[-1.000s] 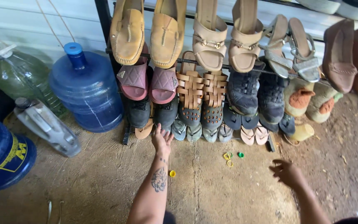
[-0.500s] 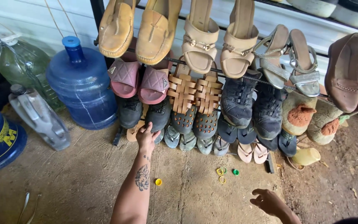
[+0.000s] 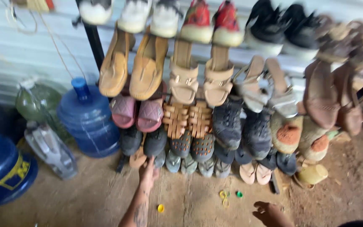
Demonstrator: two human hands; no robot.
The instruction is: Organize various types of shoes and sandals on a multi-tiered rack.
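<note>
The left hand (image 3: 148, 172) reaches forward with the forearm stretched straight out from the bottom edge of the view, a dark tattoo showing on the forearm. Its fingers (image 3: 151, 162) point up toward the lowest row of a shoe rack (image 3: 94, 46) and touch or nearly touch a tan flip-flop (image 3: 138, 159) at the rack's foot; motion blur hides whether the fingers are curled around the sandal or only laid against it, so the grip cannot be told. The flip-flop stands on the dirt floor (image 3: 106, 197), just under a pair of dark clogs (image 3: 143, 141) and beside grey sandals (image 3: 174, 162).

The right hand (image 3: 267, 211) hangs low near the bottom edge, well apart from the rack, fingers loosely spread and holding nothing, palm toward the ground.

On the floor between the 2 hands lie small bottle caps: 1 yellow cap (image 3: 161, 208) just beside the left forearm, and a yellow ring with a green cap (image 3: 239, 194) near the right hand.

Above the clogs sit pink slippers (image 3: 137, 112), then tan loafers (image 3: 133, 65) hung toe down. To their right are woven brown sandals (image 3: 188, 120) and black sneakers (image 3: 242, 124).

Left of the rack stands a large blue water jug (image 3: 89, 120), with a clear plastic bottle (image 3: 51, 149) lying tilted in front of it.
</note>
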